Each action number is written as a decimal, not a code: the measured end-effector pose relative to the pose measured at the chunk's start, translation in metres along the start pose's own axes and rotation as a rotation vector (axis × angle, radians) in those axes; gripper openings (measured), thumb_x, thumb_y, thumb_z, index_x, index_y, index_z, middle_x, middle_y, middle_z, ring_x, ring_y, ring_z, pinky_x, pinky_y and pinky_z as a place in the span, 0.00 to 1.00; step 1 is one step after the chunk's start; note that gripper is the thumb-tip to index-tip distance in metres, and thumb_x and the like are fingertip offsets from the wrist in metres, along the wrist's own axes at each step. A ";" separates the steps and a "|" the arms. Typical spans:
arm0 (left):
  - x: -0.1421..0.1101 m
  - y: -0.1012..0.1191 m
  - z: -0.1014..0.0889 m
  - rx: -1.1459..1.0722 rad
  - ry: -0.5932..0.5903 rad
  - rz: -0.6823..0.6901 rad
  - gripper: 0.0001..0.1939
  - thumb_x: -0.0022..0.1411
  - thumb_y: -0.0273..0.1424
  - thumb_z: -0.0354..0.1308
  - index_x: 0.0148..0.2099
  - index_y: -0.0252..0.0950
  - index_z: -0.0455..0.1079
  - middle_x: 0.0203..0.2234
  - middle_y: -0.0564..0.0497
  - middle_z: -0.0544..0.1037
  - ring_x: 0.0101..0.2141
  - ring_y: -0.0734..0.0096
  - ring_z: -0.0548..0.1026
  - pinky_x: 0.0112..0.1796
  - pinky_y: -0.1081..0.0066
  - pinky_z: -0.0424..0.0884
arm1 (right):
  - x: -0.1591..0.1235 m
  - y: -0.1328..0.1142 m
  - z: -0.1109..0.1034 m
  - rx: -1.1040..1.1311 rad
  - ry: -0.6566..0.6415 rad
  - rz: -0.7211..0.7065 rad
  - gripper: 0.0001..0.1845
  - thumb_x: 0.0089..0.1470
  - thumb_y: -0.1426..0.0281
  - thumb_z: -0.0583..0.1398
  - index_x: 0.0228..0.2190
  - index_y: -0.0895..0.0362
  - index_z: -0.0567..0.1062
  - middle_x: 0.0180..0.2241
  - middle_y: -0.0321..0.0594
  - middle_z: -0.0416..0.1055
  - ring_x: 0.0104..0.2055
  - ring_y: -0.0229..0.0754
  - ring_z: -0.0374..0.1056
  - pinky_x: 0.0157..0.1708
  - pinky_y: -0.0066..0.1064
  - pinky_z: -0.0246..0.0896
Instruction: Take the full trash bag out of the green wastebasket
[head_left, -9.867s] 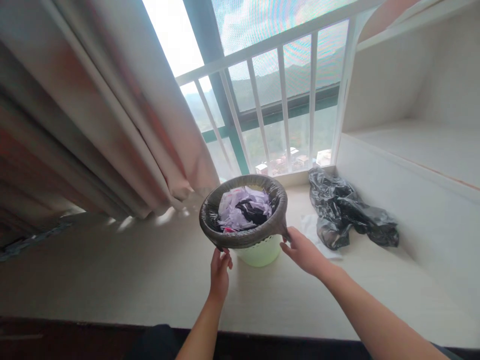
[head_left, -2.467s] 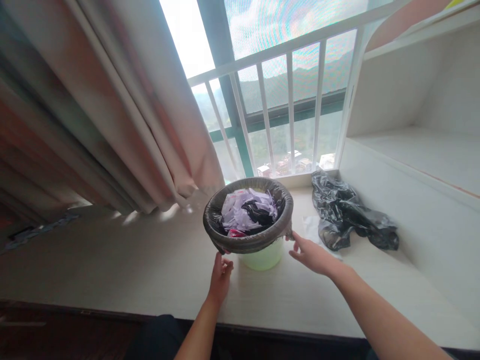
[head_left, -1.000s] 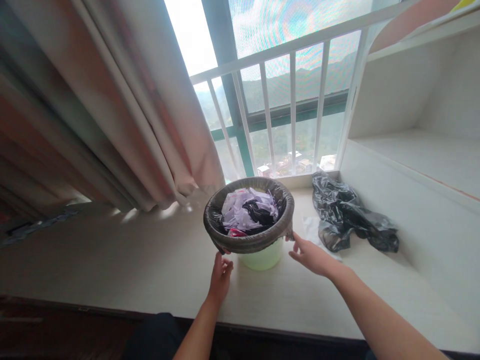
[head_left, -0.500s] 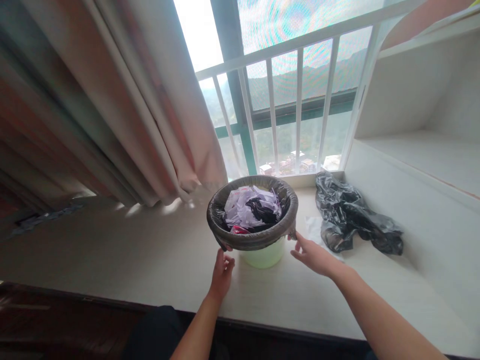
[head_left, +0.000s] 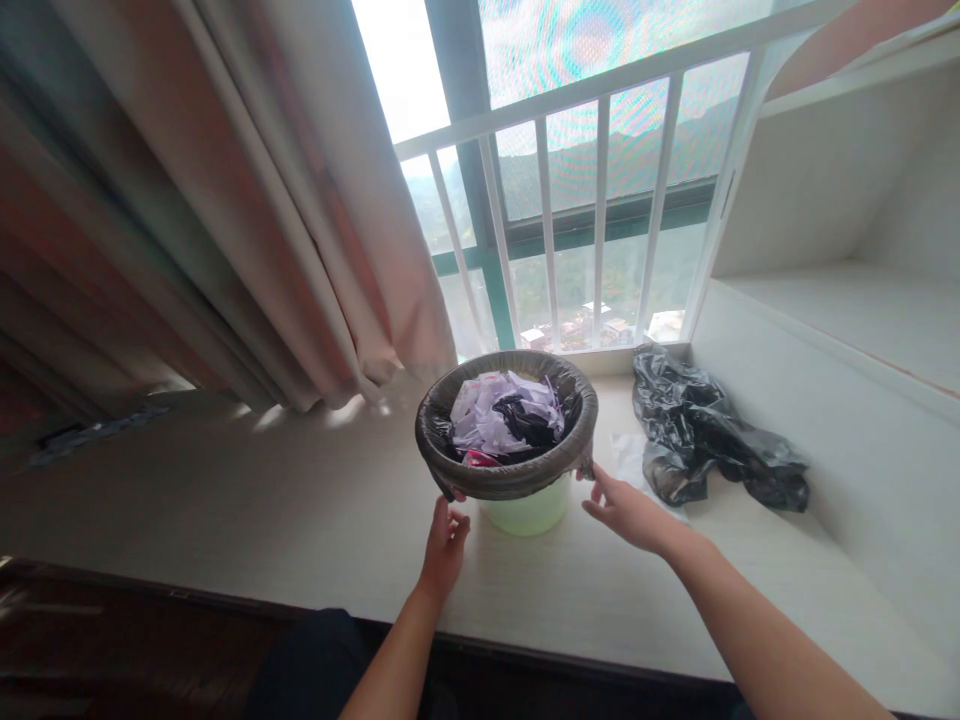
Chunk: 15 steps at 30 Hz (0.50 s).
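Note:
A pale green bin [head_left: 529, 512] stands upright on the white window ledge. A black garbage bag [head_left: 510, 484] lines it and is folded down over its rim. Inside lie pale paper scraps [head_left: 480, 415], a crumpled black piece of plastic and something red. My left hand [head_left: 447, 545] pinches the bag's folded edge at the front left of the rim. At the front right my right hand [head_left: 619, 508] grips the same edge, with thumb and forefinger closed on the plastic. Some fingertips of both hands are hidden behind the overhanging bag.
A crumpled black plastic bag [head_left: 697, 435] lies on the ledge [head_left: 262, 520] to the right, partly over a white sheet [head_left: 628, 452]. White railings [head_left: 600, 220] and a window stand behind. A curtain [head_left: 322, 220] hangs at left; a white shelf unit [head_left: 840, 300] rises at right.
Both hands keep their hold on the bag's edge, and the bin stays in place. The view has shifted very slightly.

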<state>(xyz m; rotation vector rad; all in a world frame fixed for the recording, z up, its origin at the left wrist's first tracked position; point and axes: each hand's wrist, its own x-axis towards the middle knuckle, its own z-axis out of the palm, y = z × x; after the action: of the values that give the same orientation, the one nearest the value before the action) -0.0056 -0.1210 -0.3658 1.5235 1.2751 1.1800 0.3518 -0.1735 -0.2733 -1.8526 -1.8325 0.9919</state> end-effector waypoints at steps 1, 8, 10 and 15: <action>0.000 -0.002 0.000 0.001 -0.011 0.010 0.24 0.65 0.48 0.65 0.56 0.39 0.69 0.36 0.52 0.75 0.34 0.65 0.73 0.36 0.68 0.68 | 0.000 0.000 0.000 -0.004 0.000 -0.001 0.31 0.65 0.63 0.57 0.66 0.57 0.63 0.48 0.50 0.81 0.42 0.48 0.75 0.46 0.37 0.66; 0.001 -0.008 -0.001 0.004 -0.031 0.025 0.22 0.67 0.46 0.63 0.57 0.40 0.68 0.38 0.52 0.75 0.35 0.66 0.72 0.38 0.67 0.69 | -0.001 -0.002 0.000 -0.005 -0.006 -0.001 0.29 0.64 0.64 0.56 0.64 0.58 0.63 0.47 0.50 0.80 0.42 0.49 0.75 0.46 0.39 0.65; 0.001 -0.006 -0.001 0.008 -0.034 0.029 0.22 0.67 0.46 0.63 0.57 0.40 0.68 0.40 0.51 0.76 0.35 0.65 0.72 0.39 0.66 0.69 | -0.001 -0.001 0.000 0.002 -0.005 -0.002 0.29 0.64 0.64 0.56 0.64 0.58 0.63 0.47 0.50 0.80 0.42 0.50 0.75 0.46 0.39 0.65; 0.000 -0.003 -0.001 0.021 -0.039 0.033 0.22 0.69 0.47 0.62 0.57 0.40 0.67 0.38 0.51 0.74 0.35 0.65 0.71 0.39 0.65 0.70 | -0.002 -0.001 0.000 0.005 -0.006 -0.001 0.28 0.64 0.64 0.56 0.63 0.57 0.63 0.47 0.49 0.79 0.42 0.49 0.75 0.46 0.38 0.65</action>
<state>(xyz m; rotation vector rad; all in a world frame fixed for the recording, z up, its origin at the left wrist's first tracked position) -0.0077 -0.1205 -0.3687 1.5816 1.2444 1.1555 0.3512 -0.1750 -0.2717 -1.8475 -1.8326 1.0013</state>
